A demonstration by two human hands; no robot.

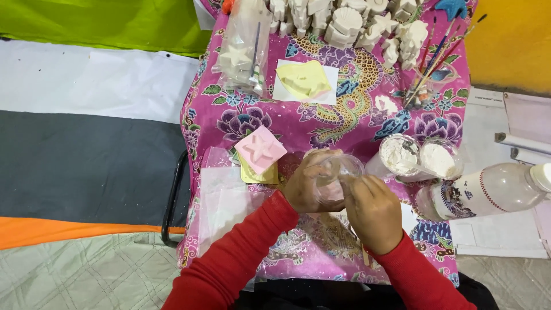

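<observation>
My left hand wraps around a clear plastic cup held just above the pink patterned tablecloth. My right hand touches the cup's right side, fingers on its rim; a thin wooden stick shows below that hand. Both sleeves are red. Left of the cup, a pink star-shaped mould rests on a yellow mould.
Two open tubs of white powder stand right of the cup, with a clear plastic bottle lying beside them. Further back are a yellow mould on white paper, a bag of white figures, several white plaster figures and a cup of paintbrushes.
</observation>
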